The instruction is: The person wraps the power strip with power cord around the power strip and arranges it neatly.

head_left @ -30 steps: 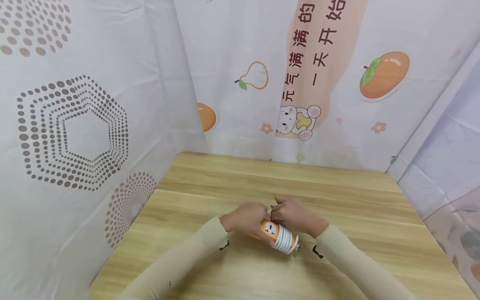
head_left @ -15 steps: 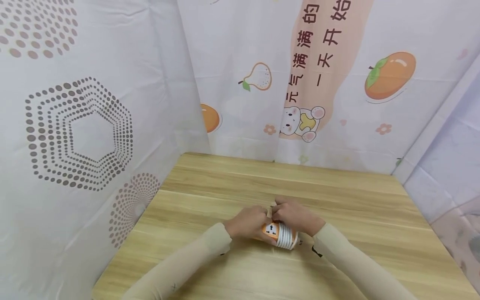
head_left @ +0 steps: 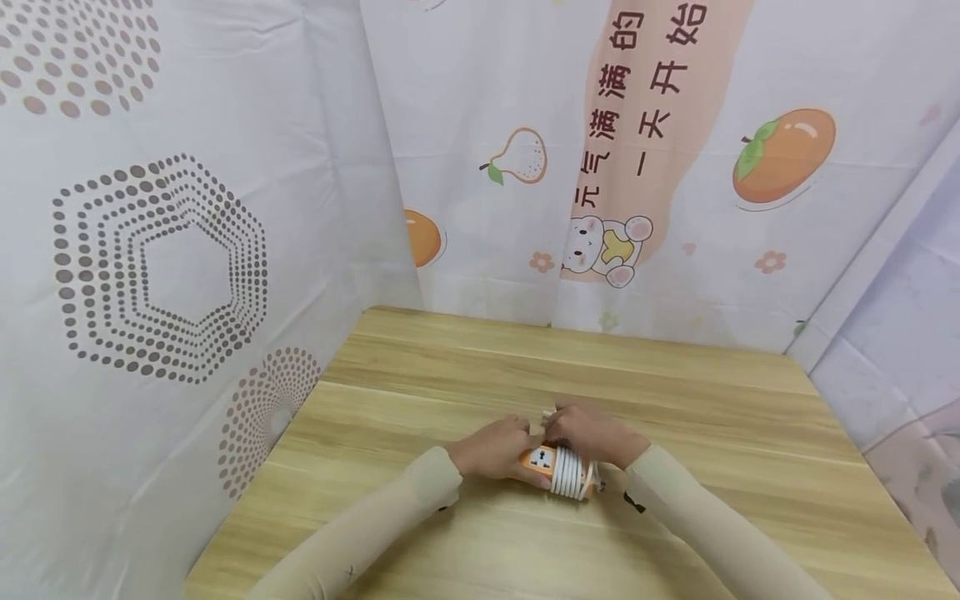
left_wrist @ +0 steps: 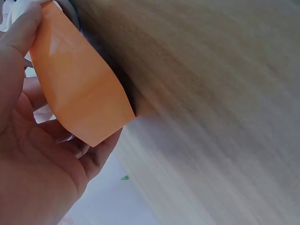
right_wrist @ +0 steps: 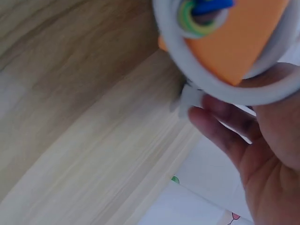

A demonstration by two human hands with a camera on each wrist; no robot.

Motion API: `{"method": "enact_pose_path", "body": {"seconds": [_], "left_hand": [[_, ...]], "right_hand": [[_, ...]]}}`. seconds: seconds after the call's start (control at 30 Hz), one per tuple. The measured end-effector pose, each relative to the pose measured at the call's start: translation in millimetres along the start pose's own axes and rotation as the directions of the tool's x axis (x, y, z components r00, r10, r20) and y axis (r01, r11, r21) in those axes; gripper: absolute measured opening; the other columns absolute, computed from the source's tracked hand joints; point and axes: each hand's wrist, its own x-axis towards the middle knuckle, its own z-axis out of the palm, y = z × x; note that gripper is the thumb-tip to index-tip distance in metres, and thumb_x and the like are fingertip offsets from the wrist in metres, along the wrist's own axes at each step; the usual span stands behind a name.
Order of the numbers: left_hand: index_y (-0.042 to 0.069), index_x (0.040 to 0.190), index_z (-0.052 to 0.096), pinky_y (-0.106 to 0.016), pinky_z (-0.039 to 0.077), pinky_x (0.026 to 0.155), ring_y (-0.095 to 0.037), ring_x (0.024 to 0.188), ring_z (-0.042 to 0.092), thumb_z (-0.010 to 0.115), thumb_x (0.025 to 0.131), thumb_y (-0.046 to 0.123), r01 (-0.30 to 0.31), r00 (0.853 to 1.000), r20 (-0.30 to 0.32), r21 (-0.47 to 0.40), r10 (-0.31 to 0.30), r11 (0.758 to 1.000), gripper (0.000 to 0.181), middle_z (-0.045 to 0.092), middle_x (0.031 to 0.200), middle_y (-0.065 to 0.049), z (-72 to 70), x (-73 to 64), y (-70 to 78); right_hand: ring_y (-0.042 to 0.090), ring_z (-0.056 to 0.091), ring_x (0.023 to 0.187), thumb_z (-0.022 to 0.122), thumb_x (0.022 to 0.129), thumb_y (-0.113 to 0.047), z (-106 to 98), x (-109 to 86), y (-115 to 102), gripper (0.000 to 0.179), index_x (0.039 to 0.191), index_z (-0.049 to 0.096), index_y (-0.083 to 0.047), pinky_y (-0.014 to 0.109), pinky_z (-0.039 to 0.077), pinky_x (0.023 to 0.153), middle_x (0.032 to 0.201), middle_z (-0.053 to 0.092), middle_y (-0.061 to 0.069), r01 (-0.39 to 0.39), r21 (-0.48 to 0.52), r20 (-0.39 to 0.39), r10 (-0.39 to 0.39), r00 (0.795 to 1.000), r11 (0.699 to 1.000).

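An orange power strip [head_left: 542, 458] with white socket faces lies between the two hands, low over the table. White cable [head_left: 569, 474] is wound in several turns round its right part. My left hand [head_left: 496, 447] grips the orange body from the left; in the left wrist view, thumb and fingers bracket its orange underside [left_wrist: 77, 77]. My right hand [head_left: 592, 433] holds the cable at the far side, fingers curled. A small blurred white piece [right_wrist: 190, 99] shows at its fingertips. Blue [right_wrist: 213, 5] and yellow-green wire [right_wrist: 186, 18] appear inside a cable loop [right_wrist: 174, 51] at the strip's end.
The wood-grain table [head_left: 450, 375] stretches around both hands. White patterned curtains enclose it, one at the left [head_left: 330, 208] and a fruit-printed one behind [head_left: 480, 233]. A dark strap end [head_left: 633, 502] hangs by the right cuff.
Both hands stay at the power strip with small shifts. The strip has turned slightly, and more of the white piece shows beyond the right fingertips. The head view has shifted a little.
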Motion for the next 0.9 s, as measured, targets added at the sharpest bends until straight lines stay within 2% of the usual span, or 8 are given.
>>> {"method": "enact_pose_path", "body": {"seconds": [0.13, 0.23, 0.33, 0.5, 0.6, 0.7, 0.8, 0.9], "left_hand": [[0.011, 0.123, 0.07, -0.021, 0.035, 0.064, -0.009, 0.077, 0.044, 0.065, 0.09, 0.069, -0.006, 1.0, 0.007, -0.005, 0.006, 1.0, 0.067, 0.051, 0.084, 0.007, -2.2, 1.2, 0.7], [0.013, 0.115, 0.071, -0.022, 0.036, 0.065, -0.009, 0.077, 0.044, 0.064, 0.089, 0.071, 0.006, 1.0, 0.004, 0.009, -0.006, 1.0, 0.064, 0.052, 0.085, 0.007, -2.4, 1.3, -1.0], [0.014, 0.113, 0.072, -0.023, 0.035, 0.065, -0.01, 0.077, 0.044, 0.063, 0.087, 0.076, 0.025, 1.0, -0.01, 0.028, -0.025, 0.999, 0.068, 0.053, 0.089, 0.006, -3.5, 0.6, -3.4], [0.009, 0.13, 0.07, -0.024, 0.036, 0.068, -0.012, 0.083, 0.045, 0.063, 0.083, 0.08, 0.046, 0.999, -0.027, 0.017, -0.046, 0.999, 0.085, 0.059, 0.101, 0.002, -10.7, -3.0, -7.0], [0.007, 0.137, 0.066, -0.026, 0.04, 0.073, -0.013, 0.09, 0.048, 0.06, 0.087, 0.077, 0.062, 0.997, -0.034, -0.01, -0.063, 0.998, 0.086, 0.062, 0.111, -0.002, -15.8, -5.6, -11.9], [0.005, 0.14, 0.062, -0.028, 0.046, 0.079, -0.015, 0.097, 0.052, 0.058, 0.093, 0.071, 0.092, 0.994, -0.059, -0.052, -0.095, 0.994, 0.081, 0.063, 0.12, -0.007, -23.9, -9.3, -21.5], [0.004, 0.146, 0.056, -0.033, 0.049, 0.083, -0.018, 0.101, 0.054, 0.06, 0.097, 0.063, 0.134, 0.984, -0.106, -0.103, -0.145, 0.986, 0.077, 0.06, 0.123, -0.01, -33.1, -14.8, -36.4], [0.003, 0.153, 0.046, -0.039, 0.049, 0.091, -0.022, 0.11, 0.053, 0.061, 0.098, 0.059, 0.191, 0.966, -0.151, -0.119, -0.208, 0.974, 0.079, 0.055, 0.129, -0.012, -41.9, -22.8, -54.8]], "right_hand": [[0.008, 0.063, 0.088, 0.07, 0.096, -0.005, -4, -6.5, -2, 0.015, 0.097, 0.08, -0.016, 0.03, 0.053, 0.081, 0.097, 0.075, -0.006, -0.078, 0.164, 0.006, 0.078, 0.997, 0.983], [0.012, 0.067, 0.096, 0.067, 0.099, -0.003, -7, -12.3, -2, 0.017, 0.102, 0.079, -0.015, 0.035, 0.055, 0.087, 0.102, 0.074, -0.005, -0.12, 0.229, -0.018, 0.128, 0.992, 0.966], [0.014, 0.068, 0.096, 0.07, 0.096, -0.002, -10, -19.6, 0, 0.014, 0.105, 0.077, -0.011, 0.036, 0.056, 0.086, 0.102, 0.074, -0.002, -0.125, 0.221, -0.081, 0.146, 0.986, 0.967], [0.016, 0.069, 0.091, 0.073, 0.093, 0.0, -12, -32.0, 4, 0.013, 0.104, 0.077, -0.007, 0.036, 0.057, 0.078, 0.101, 0.074, 0.001, -0.107, 0.168, -0.231, 0.145, 0.962, 0.98], [0.019, 0.069, 0.092, 0.075, 0.092, -0.002, -14, -40.1, 7, 0.012, 0.102, 0.077, -0.008, 0.042, 0.057, 0.082, 0.101, 0.076, 0.002, -0.145, 0.102, -0.311, 0.17, 0.935, 0.984], [0.026, 0.069, 0.099, 0.076, 0.094, -0.01, -17, -47.1, 12, 0.017, 0.11, 0.075, -0.005, 0.05, 0.054, 0.09, 0.109, 0.075, 0.007, -0.261, 0.073, -0.331, 0.27, 0.904, 0.963], [0.037, 0.065, 0.11, 0.072, 0.099, -0.023, -22, -56.0, 17, 0.04, 0.13, 0.065, 0.0, 0.057, 0.049, 0.097, 0.121, 0.07, 0.016, -0.419, 0.119, -0.283, 0.435, 0.855, 0.9], [0.046, 0.058, 0.121, 0.065, 0.102, -0.04, -26, -66.7, 22, 0.064, 0.146, 0.048, 0.003, 0.064, 0.043, 0.101, 0.133, 0.062, 0.024, -0.553, 0.174, -0.209, 0.579, 0.788, 0.815]]}}
